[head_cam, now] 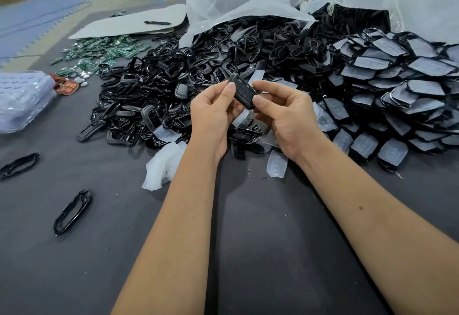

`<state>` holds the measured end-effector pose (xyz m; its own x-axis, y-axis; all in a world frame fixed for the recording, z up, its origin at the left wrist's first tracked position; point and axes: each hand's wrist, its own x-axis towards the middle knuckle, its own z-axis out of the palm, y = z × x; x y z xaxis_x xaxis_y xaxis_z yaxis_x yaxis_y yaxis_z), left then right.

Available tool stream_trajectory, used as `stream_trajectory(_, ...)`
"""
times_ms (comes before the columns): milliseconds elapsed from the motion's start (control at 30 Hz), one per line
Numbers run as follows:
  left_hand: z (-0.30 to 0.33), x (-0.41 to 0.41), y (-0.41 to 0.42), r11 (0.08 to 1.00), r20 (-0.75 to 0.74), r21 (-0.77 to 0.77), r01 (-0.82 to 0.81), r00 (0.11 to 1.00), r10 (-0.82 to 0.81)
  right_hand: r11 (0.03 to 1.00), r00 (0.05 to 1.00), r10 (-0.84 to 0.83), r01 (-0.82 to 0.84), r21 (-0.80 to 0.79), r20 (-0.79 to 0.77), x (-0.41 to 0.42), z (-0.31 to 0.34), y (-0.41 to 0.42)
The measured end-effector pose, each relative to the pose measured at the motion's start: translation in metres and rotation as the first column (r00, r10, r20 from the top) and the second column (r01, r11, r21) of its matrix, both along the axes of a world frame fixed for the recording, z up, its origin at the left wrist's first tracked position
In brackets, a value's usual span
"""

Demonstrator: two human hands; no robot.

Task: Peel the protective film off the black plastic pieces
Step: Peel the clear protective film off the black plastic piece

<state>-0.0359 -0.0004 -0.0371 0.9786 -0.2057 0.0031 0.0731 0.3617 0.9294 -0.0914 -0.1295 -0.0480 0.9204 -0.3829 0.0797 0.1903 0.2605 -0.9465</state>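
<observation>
Black piece (243, 94) pinched between left hand (213, 113) and right hand (285, 113).
Could slip into the pile (173, 86) below if thumb pressure eases while picking at film.

Glossy black plastic frames (159, 84) on matt grey cloth (260, 252).

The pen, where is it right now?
Head view, far left: the pen lies on the grey cardboard sheet, behind the green circuit boards.

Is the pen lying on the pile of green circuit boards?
No, the pen lies on the flat grey cardboard sheet, behind the green circuit boards and apart from them.
</observation>
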Motion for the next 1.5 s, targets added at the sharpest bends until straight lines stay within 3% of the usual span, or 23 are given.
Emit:
stream_trajectory(267,-0.004,-0.002,-0.001,0.994,0.069,0.100,0.035,0.997,-0.042,0.985,0.993,-0.103,0.111,-0.136,0.063,-0.001,0.000,-0.002)
stream_trajectory(433,-0.007,0.000,-0.001,0.988,0.151,0.153,-0.035,0.988,0.012,0.982,0.998,-0.054,0.059,-0.181,0.033,-0.001,0.001,-0.003)
stream_trajectory(767,-0.007,0.000,-0.004,0.998,0.100,0.068,-0.004,0.995,-0.003,0.992,0.999,-0.030,0.035,-0.123,0.043,0.002,-0.001,0.000)
stream_trajectory(1200,-0.004,0.000,-0.001,0.998,0.109,0.070,-0.007,0.994,0.000,0.996,0.999,0.012,-0.009,-0.087,0.037,0.002,0.000,-0.004)
stream_trajectory(1333,-0.001,-0.001,-0.001,0.999,0.089,-0.010,0.031,0.996,-0.030,0.998,0.997,0.038,-0.033,-0.060,0.072,0.001,0.005,-0.007)
stream_trajectory(1500,0.004,-0.004,-0.005,0.992,0.044,-0.096,0.082,0.996,-0.078,0.982,0.994,-0.014,0.033,-0.184,0.106,-0.006,0.020,-0.014)
